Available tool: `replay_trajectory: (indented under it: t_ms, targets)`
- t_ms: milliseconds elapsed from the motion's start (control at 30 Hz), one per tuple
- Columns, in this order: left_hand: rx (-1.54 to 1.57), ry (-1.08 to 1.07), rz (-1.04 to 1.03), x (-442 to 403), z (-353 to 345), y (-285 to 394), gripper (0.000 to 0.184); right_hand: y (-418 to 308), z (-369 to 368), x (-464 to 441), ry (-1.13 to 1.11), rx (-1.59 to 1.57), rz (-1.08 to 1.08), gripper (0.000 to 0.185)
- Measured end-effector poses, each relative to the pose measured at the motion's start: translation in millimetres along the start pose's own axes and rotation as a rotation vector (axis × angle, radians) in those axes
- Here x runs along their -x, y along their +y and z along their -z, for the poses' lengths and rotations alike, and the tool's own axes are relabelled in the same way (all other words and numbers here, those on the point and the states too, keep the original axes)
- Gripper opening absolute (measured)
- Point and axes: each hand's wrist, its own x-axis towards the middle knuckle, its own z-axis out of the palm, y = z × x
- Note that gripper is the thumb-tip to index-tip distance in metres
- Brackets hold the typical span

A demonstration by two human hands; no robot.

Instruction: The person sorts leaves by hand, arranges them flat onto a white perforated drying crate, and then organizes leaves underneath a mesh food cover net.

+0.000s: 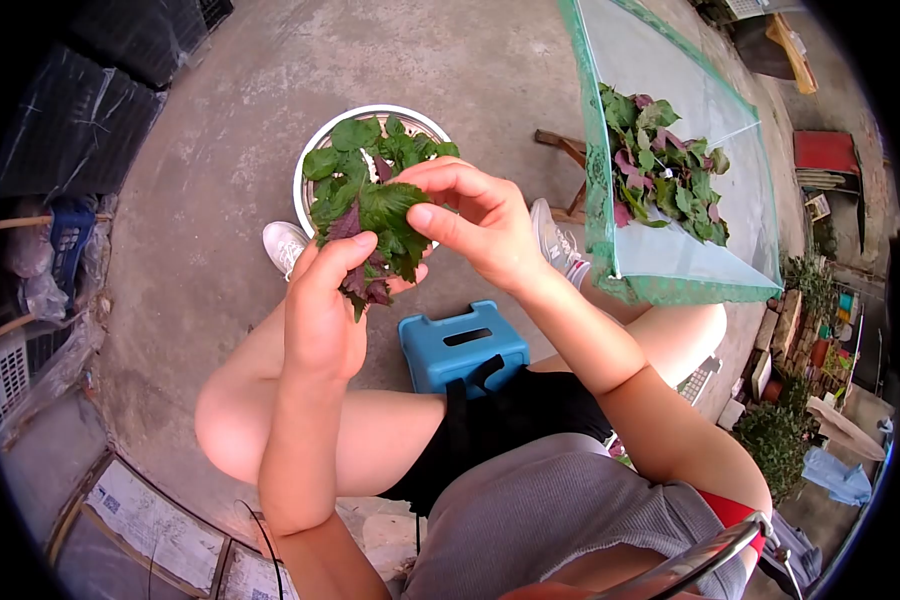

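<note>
My left hand (pixel 330 290) is closed around a small bunch of green and purple leaves (pixel 377 268), its thumb pressed on top. A broad green leaf (pixel 390 205) at the bunch's upper side is pinched between the thumb and fingers of my right hand (pixel 470 215). Beneath and beyond both hands, a round metal bowl (pixel 304 190) with a pale rim stands on the floor, holding more green leaves (pixel 355 135). The hands and the bunch hide its near part.
At the right, a green-edged mesh cover (pixel 598 200) bears a heap of green and purple leaves (pixel 670 170), near a wooden stool (pixel 562 145). A blue plastic stool (pixel 460 345) is between my legs. Dark crates (pixel 65 120) line the left.
</note>
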Motion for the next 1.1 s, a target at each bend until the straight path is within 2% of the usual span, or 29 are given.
replay_trajectory:
  t_ms: [33, 133, 233, 800, 900, 967, 1033, 1100]
  targets:
    - [0.003, -0.032, 0.013, 0, 1, -1, 0.035, -3, -2, 1, 0.000, 0.000, 0.001, 0.020]
    - [0.002, 0.046, -0.030, 1, -1, -3, 0.035, -14, -7, 4, 0.200, -0.173, -0.139, 0.010]
    - [-0.020, 0.087, -0.049, 2, 1, -1, 0.034, -15, -5, 4, 0.216, -0.218, -0.163, 0.011]
    - [-0.029, 0.162, -0.050, 5, -2, 0, 0.022, -22, -15, 7, 0.227, -0.235, -0.060, 0.014]
    - [-0.027, 0.176, -0.055, 5, -2, -1, 0.021, -16, -7, 9, 0.248, -0.104, -0.037, 0.014]
    - [0.006, 0.194, -0.067, 4, 0, -2, 0.020, -15, -6, 9, 0.293, -0.187, 0.011, 0.013]
    - [0.020, 0.193, -0.101, 4, 5, -2, 0.023, -12, -2, 8, 0.318, -0.160, 0.001, 0.013]
    - [0.085, 0.237, -0.167, 3, 8, 1, 0.024, -9, 4, 5, 0.388, -0.269, -0.045, 0.013]
